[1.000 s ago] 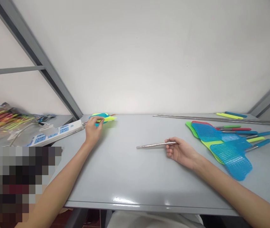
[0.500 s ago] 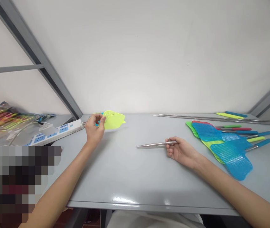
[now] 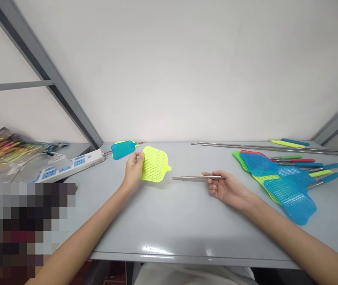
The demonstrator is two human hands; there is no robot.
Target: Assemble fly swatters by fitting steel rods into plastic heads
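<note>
My left hand [image 3: 134, 168] pinches the left edge of a yellow fly swatter head [image 3: 156, 165], lifted over the table with its short socket pointing right. My right hand [image 3: 224, 188] is closed around a thin metal telescopic rod [image 3: 192, 177]. The rod's narrow tip points left, close to the socket but apart from it. Behind my left hand, a small stack of swatter heads [image 3: 123, 149] lies by the wall, blue on top of yellow. To the right of my right hand lies a pile of fly swatters [image 3: 289, 194] with blue, green, red and yellow parts.
Long metal rods [image 3: 272, 148] lie along the wall, beside yellow and blue handle grips [image 3: 290, 143]. A white power strip [image 3: 73, 164] with cables is at the left, near colourful packaged items [image 3: 5, 154]. Grey frame posts [image 3: 50, 79] rise at both sides of the table [image 3: 171, 229].
My left hand has moved right and nearer, bringing the yellow swatter head from the stack towards the rod's tip. My right hand stays nearly in place, with the rod slightly more level.
</note>
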